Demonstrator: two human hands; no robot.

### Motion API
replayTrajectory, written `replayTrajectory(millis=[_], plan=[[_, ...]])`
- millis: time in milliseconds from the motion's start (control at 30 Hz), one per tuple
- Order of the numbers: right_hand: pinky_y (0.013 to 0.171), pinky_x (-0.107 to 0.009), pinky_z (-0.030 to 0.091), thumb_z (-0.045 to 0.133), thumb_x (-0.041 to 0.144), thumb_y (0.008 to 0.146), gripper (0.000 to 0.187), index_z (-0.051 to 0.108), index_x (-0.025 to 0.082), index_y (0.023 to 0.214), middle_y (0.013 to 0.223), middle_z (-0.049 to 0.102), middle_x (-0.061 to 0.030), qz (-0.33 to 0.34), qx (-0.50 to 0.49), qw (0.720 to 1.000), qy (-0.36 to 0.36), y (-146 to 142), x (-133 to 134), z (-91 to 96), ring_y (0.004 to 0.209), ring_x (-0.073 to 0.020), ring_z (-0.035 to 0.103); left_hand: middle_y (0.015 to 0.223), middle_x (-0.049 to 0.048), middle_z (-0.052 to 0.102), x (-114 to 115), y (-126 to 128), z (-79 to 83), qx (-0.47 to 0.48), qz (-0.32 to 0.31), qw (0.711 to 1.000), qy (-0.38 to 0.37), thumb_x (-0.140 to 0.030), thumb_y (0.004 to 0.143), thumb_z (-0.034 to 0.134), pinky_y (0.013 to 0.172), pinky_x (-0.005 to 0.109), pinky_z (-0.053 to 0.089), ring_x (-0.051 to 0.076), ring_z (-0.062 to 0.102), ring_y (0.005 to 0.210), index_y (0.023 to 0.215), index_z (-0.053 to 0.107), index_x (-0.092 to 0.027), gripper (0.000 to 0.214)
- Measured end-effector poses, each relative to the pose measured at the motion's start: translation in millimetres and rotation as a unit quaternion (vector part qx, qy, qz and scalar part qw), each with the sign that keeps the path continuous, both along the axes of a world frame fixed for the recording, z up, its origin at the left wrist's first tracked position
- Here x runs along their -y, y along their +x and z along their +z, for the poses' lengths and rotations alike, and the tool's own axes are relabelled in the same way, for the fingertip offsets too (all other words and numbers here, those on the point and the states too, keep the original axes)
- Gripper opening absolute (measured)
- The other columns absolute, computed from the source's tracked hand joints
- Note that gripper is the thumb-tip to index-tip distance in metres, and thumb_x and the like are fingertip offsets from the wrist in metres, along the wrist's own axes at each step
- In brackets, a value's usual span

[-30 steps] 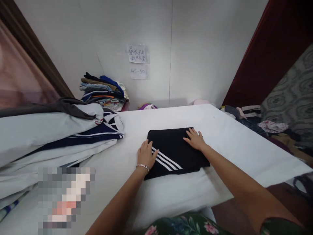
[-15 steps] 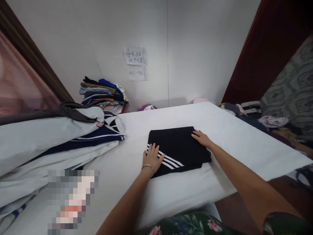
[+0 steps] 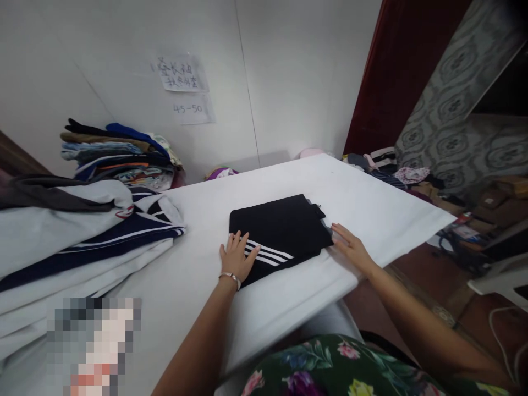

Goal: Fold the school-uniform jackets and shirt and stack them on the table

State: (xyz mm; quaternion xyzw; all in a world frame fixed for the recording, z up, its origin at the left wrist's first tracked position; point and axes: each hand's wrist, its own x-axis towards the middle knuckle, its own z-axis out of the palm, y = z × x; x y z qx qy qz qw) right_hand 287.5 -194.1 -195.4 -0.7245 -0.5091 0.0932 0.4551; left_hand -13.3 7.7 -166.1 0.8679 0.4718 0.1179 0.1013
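A folded black garment with three white stripes lies on the white table. My left hand rests flat on its near left corner, fingers spread over the stripes, a bracelet on the wrist. My right hand lies open and flat on the table just off the garment's near right corner, fingertips touching its edge.
A heap of white and navy clothes fills the table's left side. A stack of folded clothes stands against the back wall under paper notes. More clothes and boxes lie beyond the right edge.
My right hand slid off the top of the garment to its near right corner. My left hand drew back to the near left corner. The view swung to the right.
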Motion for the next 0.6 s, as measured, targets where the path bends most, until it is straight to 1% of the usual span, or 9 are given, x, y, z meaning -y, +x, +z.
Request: replayTrajectory(millis=[33,100,167,233,333,433,533,600], plan=[[0.115,-0.049,0.025,0.052,0.046,0.089,0.046,0.055,0.028,0.131,0.145,0.046,-0.0053,0.018,0.028,0.999,0.012,0.6,3.9,-0.9,0.139,-0.0241,0.031,0.152,0.0106,0.034,4.8,-1.0,2.7,0.012,-0.03,0.999,0.02,-0.055,0.089,0.041,0.114,0.056,0.014,0.029,0.022,0.143,0.139,0.046,-0.022,0.06],[0.114,-0.052,0.026,0.055,0.039,0.088,0.045,0.054,0.029,0.132,0.146,0.044,-0.0045,0.063,0.094,0.993,0.018,-1.1,7.5,-2.3,0.141,-0.025,0.028,0.151,0.0104,0.036,15.5,-1.0,6.1,0.025,-0.118,0.992,0.043,-0.059,0.084,0.048,0.114,0.056,0.014,0.029,0.025,0.142,0.136,0.048,-0.024,0.063],[0.113,-0.053,0.028,0.056,0.032,0.087,0.047,0.052,0.029,0.134,0.148,0.041,-0.0049,0.09,0.149,0.985,0.004,-4.3,4.9,-2.7,0.142,-0.0258,0.025,0.151,0.0103,0.036,25.0,1.4,6.7,0.015,-0.199,0.979,0.038,-0.06,0.078,0.058,0.113,0.057,0.015,0.031,0.026,0.141,0.135,0.05,-0.025,0.067],[0.112,-0.053,0.03,0.059,0.026,0.085,0.051,0.052,0.027,0.135,0.15,0.038,-0.0059,0.099,0.19,0.977,-0.013,-5.3,-2.7,-1.8,0.142,-0.0273,0.024,0.151,0.0114,0.036,30.4,4.7,5.1,-0.005,-0.232,0.972,0.024,-0.055,0.076,0.064,0.112,0.058,0.017,0.032,0.029,0.14,0.134,0.052,-0.024,0.067],[0.111,-0.053,0.033,0.057,0.014,0.079,0.051,0.059,0.025,0.129,0.147,0.043,-0.0057,0.118,0.229,0.966,-0.03,0.6,-18.0,0.4,0.141,-0.0285,0.028,0.143,0.012,0.047,30.5,8.2,1.1,-0.009,-0.226,0.974,0.013,-0.045,0.081,0.062,0.111,0.055,0.023,0.03,0.037,0.136,0.127,0.058,-0.023,0.051],[0.108,-0.05,0.038,0.052,0.006,0.075,0.051,0.065,0.026,0.12,0.136,0.055,-0.0049,0.136,0.242,0.96,-0.031,11.7,-30.7,1.7,0.133,-0.0267,0.041,0.133,0.0085,0.059,28.3,10.1,-2.4,0.015,-0.209,0.978,0.02,-0.036,0.087,0.055,0.109,0.051,0.029,0.027,0.045,0.13,0.117,0.065,-0.025,0.033],[0.106,-0.048,0.041,0.049,0.005,0.075,0.051,0.066,0.023,0.119,0.129,0.061,-0.0061,0.125,0.246,0.961,-0.029,17.7,-35.6,1.6,0.127,-0.025,0.049,0.128,0.0072,0.062,30.1,12.6,-4.9,0.038,-0.189,0.981,0.023,-0.029,0.089,0.052,0.108,0.05,0.031,0.026,0.049,0.127,0.112,0.068,-0.025,0.028],[0.106,-0.048,0.041,0.047,0.005,0.075,0.051,0.066,0.022,0.119,0.131,0.06,-0.0067,0.129,0.25,0.958,-0.044,15.0,-33.9,2.2,0.129,-0.0251,0.047,0.127,0.0078,0.063,32.4,14.1,-5.9,0.045,-0.181,0.982,0.02,-0.027,0.089,0.052,0.108,0.051,0.03,0.027,0.049,0.127,0.109,0.069,-0.025,0.026]])
